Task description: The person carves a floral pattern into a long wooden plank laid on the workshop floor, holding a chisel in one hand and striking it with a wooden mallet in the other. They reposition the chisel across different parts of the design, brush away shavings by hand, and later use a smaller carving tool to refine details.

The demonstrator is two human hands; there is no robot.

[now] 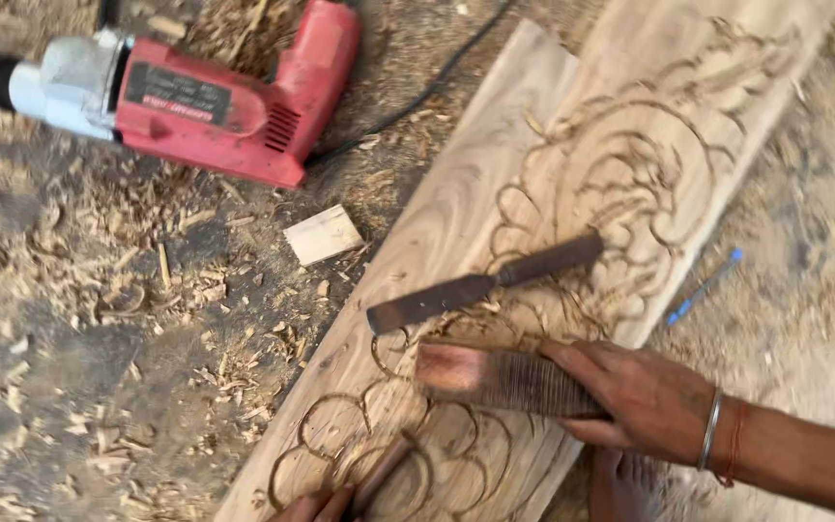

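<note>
A ridged wooden mallet (504, 377) is lying low across the carved plank (456, 203), and the right hand (645, 398) is gripping it, its fingers wrapping the handle end while the block's reddish face is pointing left. The plank is running diagonally from the lower left to the upper right, and scrolls and looping curves are showing cut into its pale surface. At the bottom edge the left hand (316, 505) is barely entering the view; its fingers are closing around a thin dark tool (379, 476) that is slanting up onto the carving, though most of that hand is out of frame. Just above the mallet a flat chisel (485, 282) with a dark handle is resting loose on the plank. A small wood offcut (323, 235) is sitting beside the plank's left edge. Farther up, a red electric drill (176, 97) is lying on the shaving-strewn floor (70, 367). A blue pen (705, 286) is lying to the plank's right.
</note>
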